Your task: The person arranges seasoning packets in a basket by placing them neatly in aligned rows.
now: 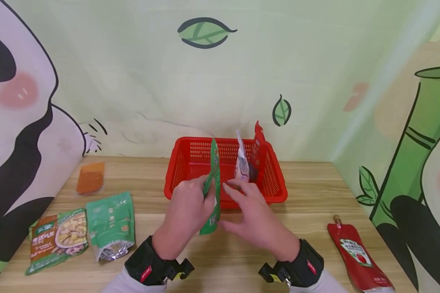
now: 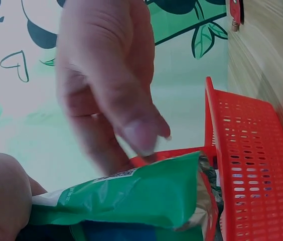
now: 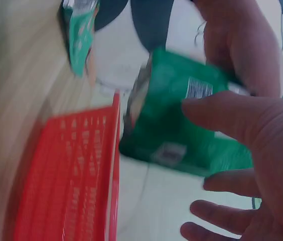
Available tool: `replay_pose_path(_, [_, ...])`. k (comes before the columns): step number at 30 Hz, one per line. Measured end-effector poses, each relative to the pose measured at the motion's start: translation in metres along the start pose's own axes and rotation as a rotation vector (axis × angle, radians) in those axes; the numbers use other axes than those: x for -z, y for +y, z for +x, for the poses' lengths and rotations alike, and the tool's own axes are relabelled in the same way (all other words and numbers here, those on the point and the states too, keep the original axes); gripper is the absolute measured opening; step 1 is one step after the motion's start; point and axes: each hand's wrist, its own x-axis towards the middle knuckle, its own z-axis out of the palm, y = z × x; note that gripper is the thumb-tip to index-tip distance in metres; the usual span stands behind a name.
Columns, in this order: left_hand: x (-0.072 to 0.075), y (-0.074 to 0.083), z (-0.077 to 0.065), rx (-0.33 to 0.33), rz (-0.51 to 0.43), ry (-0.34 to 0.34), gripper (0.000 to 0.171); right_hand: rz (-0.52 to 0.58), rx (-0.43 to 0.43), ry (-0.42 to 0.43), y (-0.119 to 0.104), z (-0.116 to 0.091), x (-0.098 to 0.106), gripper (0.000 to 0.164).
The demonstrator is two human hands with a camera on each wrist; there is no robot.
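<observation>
A pale green printed backdrop [image 1: 132,93], faintly creased low down, rises behind a counter [image 1: 304,183] with a light wood grain and borders it at the back and on both sides. On the left a large cartoon panda [image 1: 67,130] shows a pink cheek; a big outlined leaf [image 1: 206,33] sits high near the middle, with a smaller leaf [image 1: 281,111] lower to its right. Farther right, a whitish diagonal streak [image 1: 388,61] slants down beside a thick green bamboo stalk [image 1: 427,106], and another black-and-white figure [image 1: 438,171] is cut off by the view's edge. The light is soft and fairly even.
</observation>
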Motion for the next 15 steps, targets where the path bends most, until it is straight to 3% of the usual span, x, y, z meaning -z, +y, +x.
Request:
replay_pose_path(8, [0.003, 0.001, 0.008, 0.020, 0.039, -0.002, 0.019, -0.215, -0.065, 0.006, 0.038, 0.016, 0.011, 0.072])
replay_pose_path(15, [0.004, 0.001, 0.014, 0.027, 0.073, -0.017, 0.020, -0.269, -0.124, -0.068, 0.068, 0.024, 0.012, 0.062])
